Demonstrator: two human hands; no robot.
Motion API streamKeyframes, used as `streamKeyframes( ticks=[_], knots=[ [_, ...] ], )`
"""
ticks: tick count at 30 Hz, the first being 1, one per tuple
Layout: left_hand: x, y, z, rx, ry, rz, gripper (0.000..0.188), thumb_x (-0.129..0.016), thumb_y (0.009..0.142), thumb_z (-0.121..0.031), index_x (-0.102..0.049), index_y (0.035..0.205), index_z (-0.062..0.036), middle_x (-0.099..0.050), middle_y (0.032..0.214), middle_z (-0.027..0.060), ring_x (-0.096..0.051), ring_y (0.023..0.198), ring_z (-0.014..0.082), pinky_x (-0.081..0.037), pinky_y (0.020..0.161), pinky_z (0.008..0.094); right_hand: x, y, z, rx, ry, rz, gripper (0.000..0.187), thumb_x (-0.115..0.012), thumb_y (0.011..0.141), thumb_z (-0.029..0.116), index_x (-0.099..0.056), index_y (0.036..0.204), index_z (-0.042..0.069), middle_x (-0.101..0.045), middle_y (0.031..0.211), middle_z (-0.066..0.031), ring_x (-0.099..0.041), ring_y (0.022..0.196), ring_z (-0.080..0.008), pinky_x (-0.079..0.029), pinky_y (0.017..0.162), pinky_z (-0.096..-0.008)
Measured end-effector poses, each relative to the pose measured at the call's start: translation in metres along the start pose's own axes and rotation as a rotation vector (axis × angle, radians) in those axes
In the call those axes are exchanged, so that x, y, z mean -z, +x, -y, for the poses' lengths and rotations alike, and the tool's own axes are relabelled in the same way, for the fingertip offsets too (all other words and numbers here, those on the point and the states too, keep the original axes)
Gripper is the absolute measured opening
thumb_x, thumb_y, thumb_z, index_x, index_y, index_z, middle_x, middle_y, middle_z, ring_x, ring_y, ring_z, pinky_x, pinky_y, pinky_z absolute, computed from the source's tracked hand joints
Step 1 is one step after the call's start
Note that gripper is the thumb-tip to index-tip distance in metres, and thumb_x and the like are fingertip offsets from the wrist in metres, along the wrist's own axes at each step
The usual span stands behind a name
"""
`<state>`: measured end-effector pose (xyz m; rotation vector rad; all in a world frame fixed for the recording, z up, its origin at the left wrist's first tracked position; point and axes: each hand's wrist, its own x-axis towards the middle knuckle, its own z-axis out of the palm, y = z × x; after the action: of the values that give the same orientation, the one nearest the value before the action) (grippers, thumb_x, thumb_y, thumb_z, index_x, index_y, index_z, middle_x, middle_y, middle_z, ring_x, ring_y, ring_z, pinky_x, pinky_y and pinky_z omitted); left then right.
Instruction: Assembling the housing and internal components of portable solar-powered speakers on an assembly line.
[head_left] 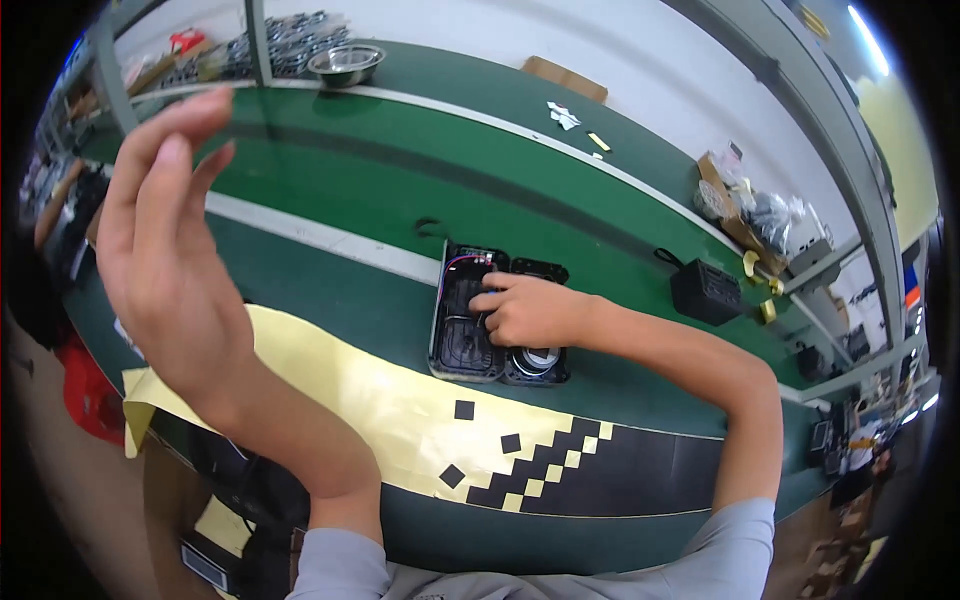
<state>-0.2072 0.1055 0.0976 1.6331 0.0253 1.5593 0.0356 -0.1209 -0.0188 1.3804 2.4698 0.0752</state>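
Note:
My left hand (175,270) is raised at the left, above the bench and apart from everything on it. Its fingers are loosely bent and apart, with nothing visible in them. In the middle, an opened black plastic casing (465,345) lies on the bench in two halves. Thin red and blue wires run along the top of its left half. A round speaker driver (535,362) shows in the lower part of the right half. My right hand (535,312) lies over the casing with bent fingers reaching inside; whatever they pinch is hidden.
A yellow backing sheet (370,380) with small black squares and a dark strip (630,470) stretches along the near edge. Further right sits a black box-shaped unit (705,292). At the back are a metal bowl (346,65), scraps (563,115) and a carton with plastic bags (735,205).

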Motion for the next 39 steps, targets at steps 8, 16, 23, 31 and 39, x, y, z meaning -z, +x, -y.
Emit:
streamKeyframes(
  ticks=[8,16,23,31,39],
  knots=[
    [-0.029,-0.012,-0.031,0.060,-0.048,0.052,0.026,-0.052,0.103,-0.012,-0.069,0.111,0.0054,-0.071,0.117,0.0166,-0.065,0.113,0.0227,-0.047,0.103,0.0350,0.025,-0.017,0.025,-0.128,0.012,-0.077,0.016,-0.068,0.077,0.016,-0.080,0.086,0.010,-0.074,0.111,-0.0022,-0.051,0.137,-0.0254,-0.038,0.111,-0.0405],
    [-0.082,-0.026,-0.036,0.114,0.197,0.615,0.013,-0.065,0.096,-0.009,-0.071,0.101,0.0006,-0.071,0.098,0.0073,-0.064,0.094,0.0156,-0.049,0.085,0.0293,0.039,-0.118,0.079,-0.841,0.581,-0.784,0.019,-0.069,0.083,0.004,-0.078,0.100,0.005,-0.075,0.091,-0.0096,-0.071,0.088,-0.0271,-0.055,0.081,-0.0395],
    [-0.160,-0.082,0.011,-0.149,0.551,1.261,0.011,-0.072,0.081,-0.015,-0.076,0.087,-0.0064,-0.072,0.088,0.0124,-0.066,0.094,0.0347,-0.053,0.085,0.0453,-0.082,-0.119,0.080,-1.220,0.960,-1.028,0.017,-0.066,0.094,0.013,-0.073,0.094,-0.002,-0.068,0.075,-0.0104,-0.061,0.065,-0.0140,-0.050,0.063,-0.0311],
    [-0.192,-0.204,-0.044,-0.364,1.021,1.655,0.006,-0.071,0.077,-0.012,-0.078,0.079,-0.0123,-0.072,0.076,0.0063,-0.071,0.085,0.0240,-0.047,0.070,0.0345,-0.099,-0.117,0.081,-1.159,0.965,-0.995,0.017,-0.065,0.094,0.013,-0.071,0.094,-0.003,-0.067,0.074,-0.0056,-0.058,0.063,-0.0092,-0.047,0.061,-0.0278],
    [-0.201,-0.229,-0.014,-0.225,1.041,1.558,0.007,-0.070,0.082,-0.013,-0.076,0.079,-0.0119,-0.071,0.074,0.0084,-0.073,0.075,0.0263,-0.053,0.061,0.0370,-0.102,-0.127,0.075,-1.261,1.283,-0.863,0.022,-0.065,0.095,0.018,-0.074,0.098,-0.003,-0.071,0.079,-0.0100,-0.066,0.062,-0.0170,-0.054,0.061,-0.0317]
  ],
)
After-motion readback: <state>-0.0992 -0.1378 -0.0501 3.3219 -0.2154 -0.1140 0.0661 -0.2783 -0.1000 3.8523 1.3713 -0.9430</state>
